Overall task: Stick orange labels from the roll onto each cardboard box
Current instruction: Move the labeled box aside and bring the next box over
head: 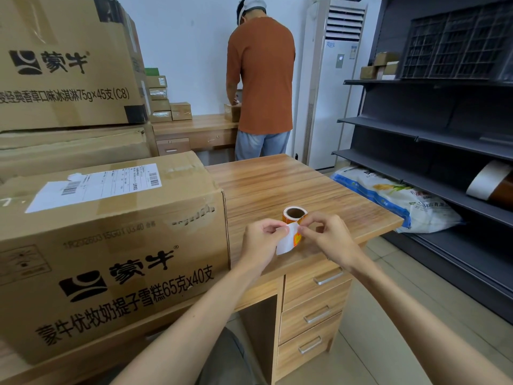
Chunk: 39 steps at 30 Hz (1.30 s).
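Both hands meet over the right half of the surface (277, 184), not far from its near edge. The left hand (262, 240) has its fingers curled in, thumb and fingertips pinching the left edge of a loose strip (287, 240) of white backing paper. The right hand (330, 234) nips the same strip from the other side, thumb and forefinger closed at its upper right edge, where an orange label (297, 238) peeks out. Just behind the fingers stands the roll (294, 213), on end on the surface with its brown core facing up and orange showing round its side; the strip runs down from it toward the near edge. On the left half of the surface sits a big cardboard box (111, 245), printed side facing us, a white shipping label (94, 184) on its top. More boxes (69, 65) are stacked behind it at the far left. Drawers (313, 315) hang under the right end. At the back a person (261, 76) in an orange shirt stands facing away at another desk, and dark shelving (430, 134) lines the right wall.
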### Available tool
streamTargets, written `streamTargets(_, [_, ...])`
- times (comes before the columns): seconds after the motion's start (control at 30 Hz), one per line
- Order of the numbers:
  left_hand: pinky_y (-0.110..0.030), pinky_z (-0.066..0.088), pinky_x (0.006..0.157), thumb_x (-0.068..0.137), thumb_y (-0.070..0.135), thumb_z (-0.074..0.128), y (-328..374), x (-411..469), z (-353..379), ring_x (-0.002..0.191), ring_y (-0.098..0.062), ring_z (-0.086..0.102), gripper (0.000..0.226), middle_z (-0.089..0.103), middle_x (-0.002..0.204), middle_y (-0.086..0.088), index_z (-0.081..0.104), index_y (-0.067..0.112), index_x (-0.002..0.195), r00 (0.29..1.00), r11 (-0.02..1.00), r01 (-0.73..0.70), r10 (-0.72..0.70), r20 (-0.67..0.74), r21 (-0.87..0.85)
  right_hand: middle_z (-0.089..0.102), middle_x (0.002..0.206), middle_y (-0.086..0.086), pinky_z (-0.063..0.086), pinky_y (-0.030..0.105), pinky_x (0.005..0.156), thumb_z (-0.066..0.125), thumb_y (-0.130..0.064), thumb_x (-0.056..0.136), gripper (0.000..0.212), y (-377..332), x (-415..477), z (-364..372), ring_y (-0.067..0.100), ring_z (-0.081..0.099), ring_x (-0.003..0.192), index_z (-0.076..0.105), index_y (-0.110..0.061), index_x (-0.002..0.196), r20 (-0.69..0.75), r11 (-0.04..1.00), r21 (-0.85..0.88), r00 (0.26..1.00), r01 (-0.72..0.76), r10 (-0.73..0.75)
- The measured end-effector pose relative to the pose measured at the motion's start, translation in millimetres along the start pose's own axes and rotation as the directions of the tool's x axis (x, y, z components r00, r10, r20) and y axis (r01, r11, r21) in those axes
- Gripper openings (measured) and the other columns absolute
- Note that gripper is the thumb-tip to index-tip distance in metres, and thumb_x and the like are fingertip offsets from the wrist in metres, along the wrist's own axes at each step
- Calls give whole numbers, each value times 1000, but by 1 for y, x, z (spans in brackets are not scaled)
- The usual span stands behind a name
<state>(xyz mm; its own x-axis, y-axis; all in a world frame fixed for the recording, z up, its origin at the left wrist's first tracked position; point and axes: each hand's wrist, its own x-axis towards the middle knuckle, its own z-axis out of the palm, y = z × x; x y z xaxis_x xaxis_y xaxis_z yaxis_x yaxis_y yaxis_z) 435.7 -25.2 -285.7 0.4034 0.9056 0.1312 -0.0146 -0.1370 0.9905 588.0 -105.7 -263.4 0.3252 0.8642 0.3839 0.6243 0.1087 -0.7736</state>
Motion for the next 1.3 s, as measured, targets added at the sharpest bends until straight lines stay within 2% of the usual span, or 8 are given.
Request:
streamTargets(0.13, [-40, 58, 87, 86, 7, 71, -2, 6, -1, 85, -13, 69, 11, 77, 86, 1, 79, 15, 84, 998, 999, 27, -26, -63, 20, 59, 60, -19, 33, 15, 40, 68, -12, 86, 14, -2, -2, -5, 9, 42, 48, 68, -17, 73, -28, 999, -17, 999, -39, 38])
streamTargets(0.33, [-46, 57, 88, 86, 10, 70, 2, 6, 0, 91, -18, 68, 14, 76, 89, 1, 79, 19, 81, 992, 997, 66, -62, -110, 37, 66, 71, -12, 39, 25, 57, 68, -12, 83, 14, -2, -5, -12, 11, 49, 59, 69, -20, 71, -72, 997, 16, 994, -78, 79])
streamTargets(0.5, [-39, 58, 80, 86, 10, 68, 6, 5, -3, 91, -17, 66, 15, 75, 91, 1, 79, 19, 80, 990, 996, 74, -67, -123, 49, 59, 60, -12, 34, 19, 41, 66, -11, 84, 16, -2, -9, -20, 12, 37, 49, 66, -19, 70, -111, 987, 75, 983, -141, 149])
streamTargets(0.67, [-46, 59, 85, 84, 10, 69, 9, 5, -4, 93, -19, 69, 18, 75, 87, 4, 78, 23, 74, 989, 995, 89, -82, -127, 55, 61, 64, -11, 34, 28, 57, 63, -9, 81, 21, -3, -13, -31, 6, 42, 51, 65, -22, 64, -176, 979, 137, 968, -153, 176])
streamTargets(0.83, [-17, 45, 71, 89, 12, 70, 15, 3, -4, 91, -8, 63, 11, 72, 91, 10, 79, 20, 87, 989, 994, 67, -55, -135, 87, 64, 74, 3, 41, 34, 64, 63, -8, 83, 14, -13, -20, -35, 19, 50, 65, 62, -14, 70, -254, 992, 97, 962, -78, 101])
streamTargets(1.0, [-7, 37, 84, 88, 20, 77, 19, 0, -3, 113, -9, 56, 35, 64, 121, 6, 71, 17, 122, 981, 956, -158, 181, -75, 247, 59, 77, -9, 42, 33, 59, 65, -19, 85, 14, -22, -25, -29, 9, 48, 58, 57, -23, 74, -253, 973, -214, 957, 91, -145])
streamTargets(1.13, [-14, 39, 82, 86, 32, 79, 33, -6, 2, 103, -9, 59, 9, 63, 102, 9, 76, 25, 91, 940, 907, -288, 329, -90, 306, 55, 83, -10, 44, 35, 56, 62, -28, 89, 14, -30, -27, -18, 10, 47, 57, 53, -25, 79, -203, 838, -510, 919, 195, -337])
streamTargets(1.3, [-22, 38, 66, 90, 44, 72, 51, -14, 3, 75, -7, 57, 29, 66, 83, 2, 79, 18, 81, 970, 939, -227, 243, -31, 260, 52, 80, -2, 38, 34, 37, 46, -36, 95, 28, -38, -30, -7, 24, 48, 47, 56, -15, 79, -147, 659, -687, 829, 306, -539])
